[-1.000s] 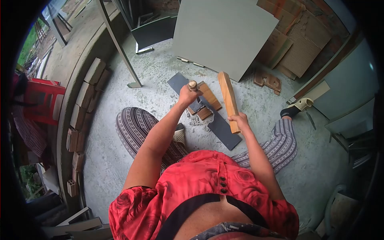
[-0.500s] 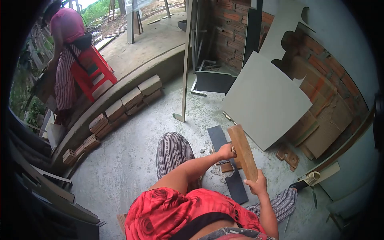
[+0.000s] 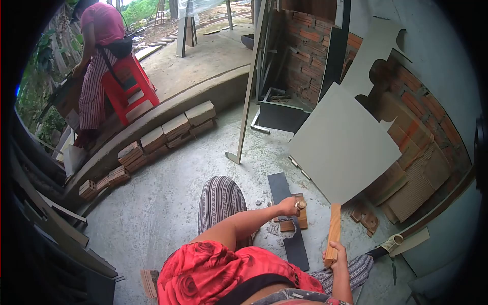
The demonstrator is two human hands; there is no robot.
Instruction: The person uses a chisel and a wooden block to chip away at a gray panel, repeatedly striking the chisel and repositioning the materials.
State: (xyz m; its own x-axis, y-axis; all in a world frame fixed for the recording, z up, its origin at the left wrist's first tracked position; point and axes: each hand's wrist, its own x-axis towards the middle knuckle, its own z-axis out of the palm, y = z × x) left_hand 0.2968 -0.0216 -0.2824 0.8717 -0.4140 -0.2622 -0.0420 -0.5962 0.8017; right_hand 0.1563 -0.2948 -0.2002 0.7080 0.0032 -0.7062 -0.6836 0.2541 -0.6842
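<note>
My left hand [image 3: 288, 207] is closed around an upright tool handle [image 3: 301, 205] with a round, pale end. Whatever lies below that handle is hidden by the hand. Directly beneath is a brown wooden board [image 3: 303, 219], lying across a dark flat strip [image 3: 296, 250] on the floor. Grey crumbs and chips [image 3: 273, 227] are scattered at the board's left side. My right hand [image 3: 336, 255] grips the near end of a wooden block [image 3: 334, 229], which is turned with a narrow side up. The block is to the right of the board, apart from the handle.
A large pale panel [image 3: 345, 145] leans at the right, near a cut-out wooden piece [image 3: 365, 222]. Bricks [image 3: 175, 126] line the low ledge. A thin upright post [image 3: 249, 91] stands ahead. Another person [image 3: 101, 30] is by a red stool [image 3: 131, 89] beyond the ledge.
My right hand has moved the wooden block down and right, away from my left hand, and turned it edge-on. The handle in my left hand and the board beneath now show more fully.
</note>
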